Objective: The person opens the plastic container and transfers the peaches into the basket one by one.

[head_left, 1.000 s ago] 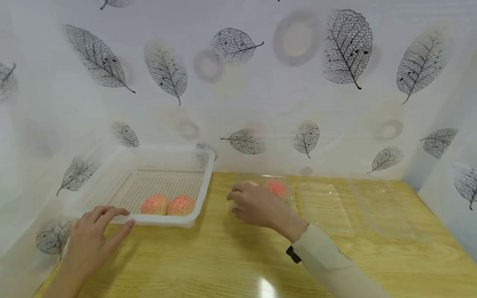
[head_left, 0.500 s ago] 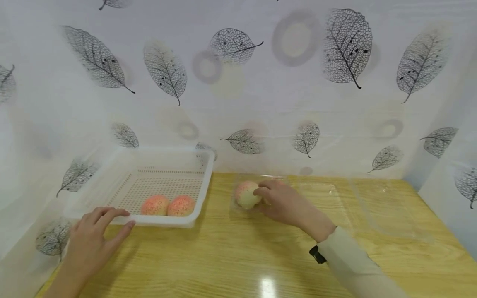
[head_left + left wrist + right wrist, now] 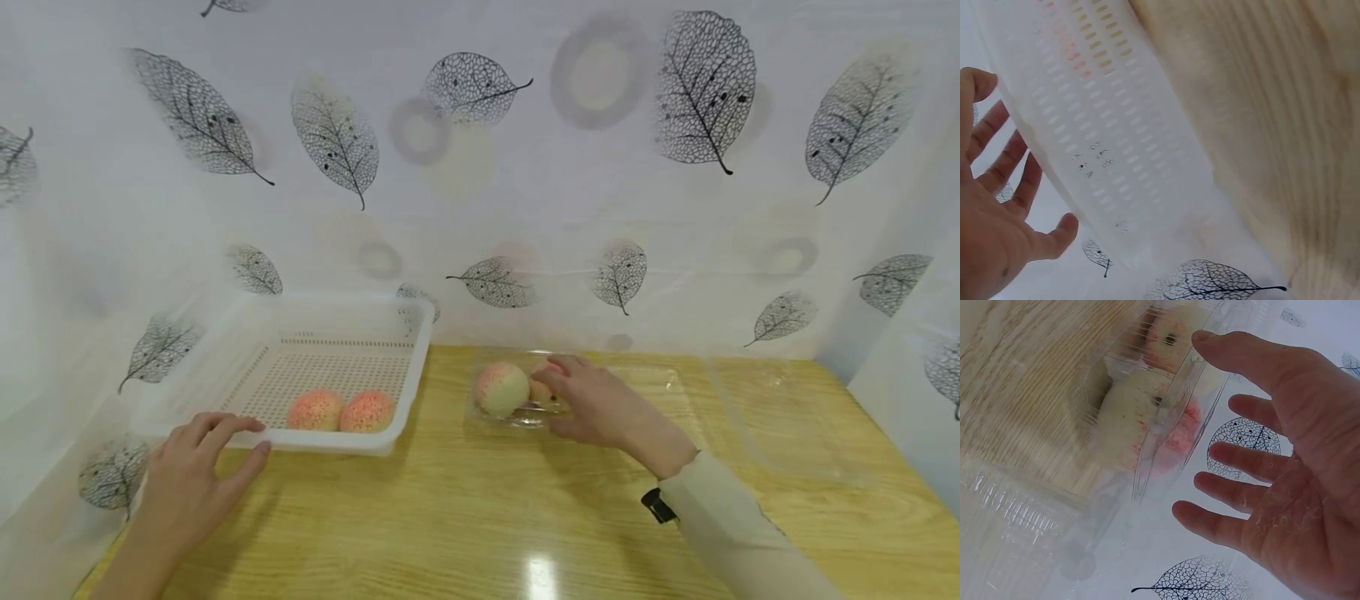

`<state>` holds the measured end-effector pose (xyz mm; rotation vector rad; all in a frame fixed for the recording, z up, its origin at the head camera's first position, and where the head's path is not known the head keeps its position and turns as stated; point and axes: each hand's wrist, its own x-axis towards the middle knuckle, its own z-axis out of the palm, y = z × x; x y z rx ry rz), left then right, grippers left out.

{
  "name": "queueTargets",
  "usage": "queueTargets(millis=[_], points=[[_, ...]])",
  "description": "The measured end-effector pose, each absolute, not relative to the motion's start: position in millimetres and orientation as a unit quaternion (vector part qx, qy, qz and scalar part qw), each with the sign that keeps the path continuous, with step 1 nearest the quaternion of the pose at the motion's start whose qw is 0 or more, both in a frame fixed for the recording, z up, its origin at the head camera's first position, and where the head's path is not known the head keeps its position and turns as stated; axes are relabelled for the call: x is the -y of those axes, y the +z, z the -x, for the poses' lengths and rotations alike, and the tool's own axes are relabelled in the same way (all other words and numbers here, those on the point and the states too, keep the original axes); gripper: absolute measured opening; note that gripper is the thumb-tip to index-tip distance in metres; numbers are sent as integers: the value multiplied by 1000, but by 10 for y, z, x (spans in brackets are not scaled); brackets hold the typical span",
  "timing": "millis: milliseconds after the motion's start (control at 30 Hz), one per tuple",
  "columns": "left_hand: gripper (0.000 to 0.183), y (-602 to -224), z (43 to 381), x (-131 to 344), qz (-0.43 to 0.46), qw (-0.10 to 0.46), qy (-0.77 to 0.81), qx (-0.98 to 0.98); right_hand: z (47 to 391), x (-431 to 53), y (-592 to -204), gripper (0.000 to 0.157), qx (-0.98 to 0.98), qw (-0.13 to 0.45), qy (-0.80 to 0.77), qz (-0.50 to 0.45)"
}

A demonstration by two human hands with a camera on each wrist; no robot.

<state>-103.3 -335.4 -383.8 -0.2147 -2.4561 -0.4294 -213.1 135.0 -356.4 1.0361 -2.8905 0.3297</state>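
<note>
Two pink-and-cream peaches, the left one (image 3: pixel 502 389) and the right one (image 3: pixel 543 387), sit side by side in a clear plastic box (image 3: pixel 522 422) at the middle back. My right hand (image 3: pixel 600 408) is at the box's right side, fingers spread by the right peach. In the right wrist view those fingers (image 3: pixel 1235 459) are extended, with nothing gripped. On the left, my left hand (image 3: pixel 191 479) rests at the front rim of a white perforated basket (image 3: pixel 322 441), its fingers (image 3: pixel 1007 162) loosely bent along the edge. Inside that basket lie two more peaches, one (image 3: pixel 316 411) touching the other (image 3: pixel 368 412).
Right of the peach box stand two more clear plastic containers, a nearer one (image 3: pixel 667 417) and a farther one (image 3: pixel 787 433). The wood-grain table (image 3: pixel 450 517) ends at a white leaf-print curtain (image 3: pixel 525 208) behind and at both sides.
My right hand has let go of the left peach, which lies uncovered in the box, and has shifted right to the other peach. The left hand has stayed at the basket rim.
</note>
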Motion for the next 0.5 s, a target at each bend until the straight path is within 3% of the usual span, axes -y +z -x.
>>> queueTargets(millis=[233, 500], points=[[17, -3758, 1015, 3208, 51, 255, -175, 950, 2154, -1375, -3570, 72, 943, -5, 95, -319], [22, -3748, 1090, 2734, 163, 323, -165, 918, 2149, -1358, -3605, 67, 944, -18, 83, -318]])
